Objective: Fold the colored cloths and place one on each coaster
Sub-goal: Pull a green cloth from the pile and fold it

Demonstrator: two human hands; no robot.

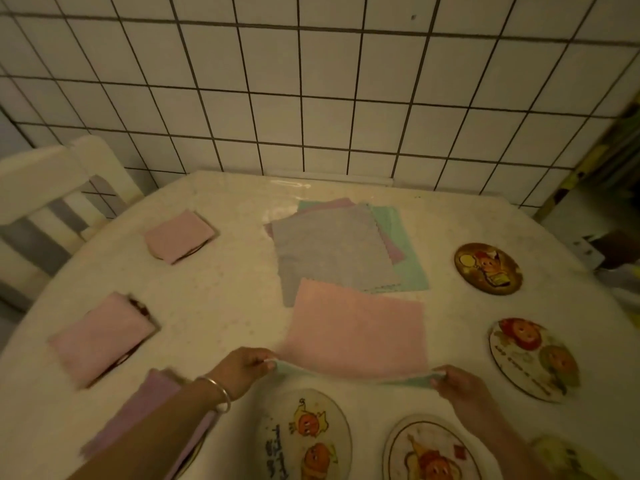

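Observation:
A pink cloth [356, 329] lies spread in the middle of the table, its near edge lifted with a green layer showing beneath. My left hand [242, 370] pinches the near left corner and my right hand [459, 384] pinches the near right corner. Behind it is a loose stack of flat cloths [332, 251], grey on top with pink and green below. Folded pink cloths [180, 235] [102, 336] cover two coasters at the left. A folded lilac cloth [145, 414] lies under my left forearm. Bare round picture coasters [488, 268] [535, 358] [306, 434] [431, 452] sit at the right and front.
The round white table [221, 292] stands against a white tiled wall [311, 98]. A white chair [52, 199] is at the far left. Shelving and dark clutter [595, 216] stand beyond the table's right edge. Another yellowish coaster [568, 457] shows at the bottom right.

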